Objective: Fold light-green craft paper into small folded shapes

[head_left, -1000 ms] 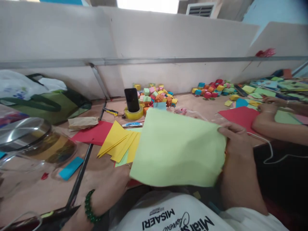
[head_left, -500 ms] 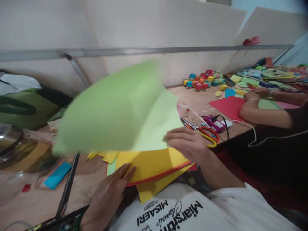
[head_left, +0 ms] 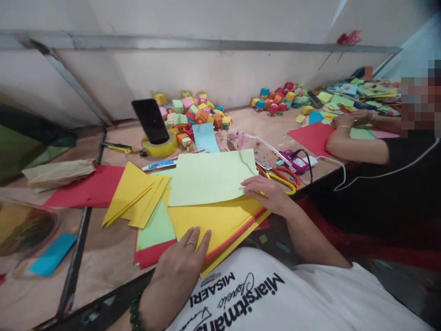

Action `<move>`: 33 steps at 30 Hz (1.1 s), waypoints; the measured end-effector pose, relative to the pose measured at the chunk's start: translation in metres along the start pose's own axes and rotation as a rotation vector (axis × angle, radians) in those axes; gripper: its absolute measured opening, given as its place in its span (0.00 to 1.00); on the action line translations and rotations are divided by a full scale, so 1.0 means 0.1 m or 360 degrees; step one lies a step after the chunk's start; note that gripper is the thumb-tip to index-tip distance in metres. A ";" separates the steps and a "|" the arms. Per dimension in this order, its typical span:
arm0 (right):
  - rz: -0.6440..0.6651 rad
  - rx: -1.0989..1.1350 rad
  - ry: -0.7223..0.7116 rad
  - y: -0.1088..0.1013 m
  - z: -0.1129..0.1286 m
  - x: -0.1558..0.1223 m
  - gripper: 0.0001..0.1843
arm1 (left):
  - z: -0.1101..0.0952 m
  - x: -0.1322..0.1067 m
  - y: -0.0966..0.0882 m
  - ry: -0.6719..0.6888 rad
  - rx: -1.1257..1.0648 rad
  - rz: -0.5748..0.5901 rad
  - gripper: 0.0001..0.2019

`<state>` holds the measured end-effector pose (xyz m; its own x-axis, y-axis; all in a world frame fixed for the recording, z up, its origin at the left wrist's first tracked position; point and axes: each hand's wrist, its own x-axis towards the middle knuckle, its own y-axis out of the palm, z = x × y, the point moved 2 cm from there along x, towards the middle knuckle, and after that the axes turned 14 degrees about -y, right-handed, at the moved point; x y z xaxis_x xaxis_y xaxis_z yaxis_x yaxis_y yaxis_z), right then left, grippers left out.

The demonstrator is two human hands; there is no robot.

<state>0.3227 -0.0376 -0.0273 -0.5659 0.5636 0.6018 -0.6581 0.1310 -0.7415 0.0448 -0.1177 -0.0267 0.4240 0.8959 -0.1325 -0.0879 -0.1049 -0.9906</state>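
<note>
Wooden desk (head_left: pixel 103 257), crowded w/ coloured paper. At near edge, centre: yellow stack (head_left: pixel 213 220) w/ red and orange sheets beneath, skewed past the edge. On top, light green sheet (head_left: pixel 210 177), now lying flat and still. Half a sec ago it was up in the air and curling, so it has been lowered onto the stack and is no longer carried. Left of it, folded yellow triangles (head_left: pixel 132 195) overlapping a red sheet (head_left: pixel 89 186).

Left hand (head_left: pixel 184 257) palm down on stack's near corner, fingers extended, pressing, gripping nothing. Right hand (head_left: pixel 267 193) at green sheet's near right corner, fingertips on the paper; thumb hidden, so pinch or mere press — cannot tell.

Just beyond right hand, orange-handled scissors (head_left: pixel 284 177), apart from the fingers. Twd far edge: phone (head_left: pixel 150 120) propped in a tape roll (head_left: pixel 160 148), w/ a heap of small paper cubes (head_left: pixel 193 115) behind. At right end — another person's forearm (head_left: pixel 354 149).
</note>
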 end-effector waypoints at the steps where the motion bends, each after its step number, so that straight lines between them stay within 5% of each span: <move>1: -0.0006 0.0017 0.0003 0.03 -0.01 -0.04 0.07 | -0.04 0.03 0.00 0.0004 -0.0042 0.0003 0.27; 6: -0.0066 0.0076 0.0053 0.13 -0.02 -0.11 0.06 | -0.20 0.15 0.00 -0.0079 -0.0151 0.0025 0.36; 14: -0.0183 0.0105 -0.0061 0.17 0.02 -0.04 0.06 | -0.39 0.14 -0.25 -0.0086 0.0007 0.0307 0.29; 22: -0.0287 0.0050 -0.0301 0.15 0.16 0.17 0.08 | 0.06 0.10 -0.49 -0.0423 0.0074 0.0217 0.32; 28: 0.0198 -0.0161 -0.0311 0.25 0.36 0.22 0.12 | 0.46 -0.04 -0.40 -0.0312 -0.0096 0.0234 0.21; 33: 0.0577 -0.0380 -0.0325 0.32 0.64 0.36 0.12 | 0.42 0.06 -0.32 -0.0260 -0.0363 -0.0086 0.21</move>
<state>0.2488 -0.0650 -0.0103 -0.8396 0.4389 0.3201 -0.2813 0.1528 -0.9474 0.0122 -0.0911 0.0055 0.2703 0.9585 -0.0905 0.1437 -0.1331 -0.9806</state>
